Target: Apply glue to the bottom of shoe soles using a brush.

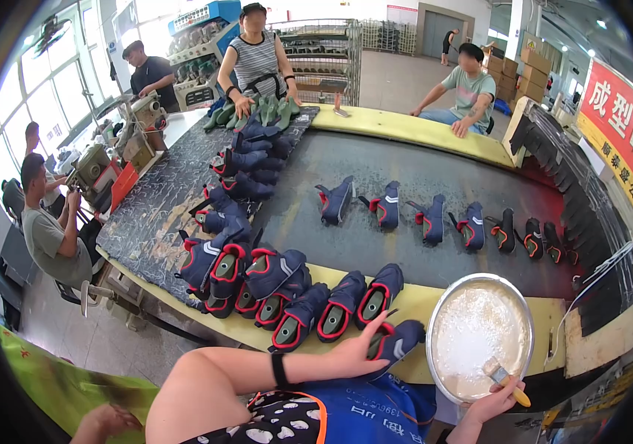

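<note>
Close to my body, my left hand grips a navy shoe upper with red lining by its opening, thumb raised and fingers partly hidden. At the right, my right hand is closed around a paintbrush with a yellow handle. Its bristles rest in the white, creamy liquid at the near side of a round metal bowl. Left of my left hand, several more navy shoe uppers with red trim and green lasts inside stand along the yellow table edge, some piled on each other.
A row of navy shoes lies on the dark conveyor belt, running toward a black-fringed opening at right. Across the table, a person handles green lasts; another person sits far right. A co-worker's hand shows lower left.
</note>
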Motion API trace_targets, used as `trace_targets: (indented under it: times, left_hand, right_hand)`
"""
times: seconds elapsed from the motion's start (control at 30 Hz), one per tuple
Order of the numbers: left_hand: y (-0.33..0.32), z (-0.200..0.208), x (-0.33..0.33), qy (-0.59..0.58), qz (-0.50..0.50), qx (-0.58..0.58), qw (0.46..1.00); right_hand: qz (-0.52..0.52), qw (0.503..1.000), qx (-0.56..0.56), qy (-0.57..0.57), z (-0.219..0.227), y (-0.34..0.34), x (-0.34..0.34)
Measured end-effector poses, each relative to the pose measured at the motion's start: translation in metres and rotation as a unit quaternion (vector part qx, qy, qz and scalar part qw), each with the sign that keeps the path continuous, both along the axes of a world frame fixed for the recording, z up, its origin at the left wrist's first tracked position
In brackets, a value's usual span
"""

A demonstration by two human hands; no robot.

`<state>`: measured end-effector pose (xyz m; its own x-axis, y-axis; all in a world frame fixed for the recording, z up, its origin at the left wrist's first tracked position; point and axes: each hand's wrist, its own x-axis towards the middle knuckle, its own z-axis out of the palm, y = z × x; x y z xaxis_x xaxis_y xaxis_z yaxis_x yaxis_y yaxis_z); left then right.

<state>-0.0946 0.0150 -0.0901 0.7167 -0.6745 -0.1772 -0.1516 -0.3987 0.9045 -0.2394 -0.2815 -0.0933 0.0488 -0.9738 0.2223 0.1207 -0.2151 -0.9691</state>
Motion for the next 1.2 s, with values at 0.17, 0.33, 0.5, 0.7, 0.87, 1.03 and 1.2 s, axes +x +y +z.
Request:
trace_targets:
  times: [0.17,0.33,0.5,0.7,0.87,1.03,1.2]
  left_hand:
    - [0.044,-0.02,-0.008,0.173,0.045,-0.065,0.982]
    - [0.047,-0.011,-0.008,0.037,-0.008,0.002,0.999]
    - [0.036,0.006,-0.012,-0.059,-0.076,0.198,0.976]
    - [0.025,0.003,-0.007,-0.075,-0.1,0.231,0.965]
    - [0.026,-0.011,-0.005,-0.043,-0.089,0.207,0.973]
    - [0.028,-0.023,-0.001,-0.04,-0.073,0.172,0.982]
    - [0.035,-0.025,0.013,0.189,-0.03,0.049,0.98]
  right_hand:
    - [0.015,1.0,-0.004,0.007,0.002,0.001,-0.002]
    - [0.032,0.999,0.005,0.018,-0.002,-0.005,-0.005]
    - [0.029,0.999,-0.014,0.021,-0.002,-0.005,-0.003]
    - [0.008,0.997,0.049,-0.058,-0.002,-0.027,-0.015]
    - [0.089,0.966,0.141,-0.196,0.012,-0.044,-0.028]
    - [0.144,0.936,0.184,-0.263,0.02,-0.042,-0.023]
    - [0.185,0.918,0.211,-0.28,0.027,-0.026,-0.017]
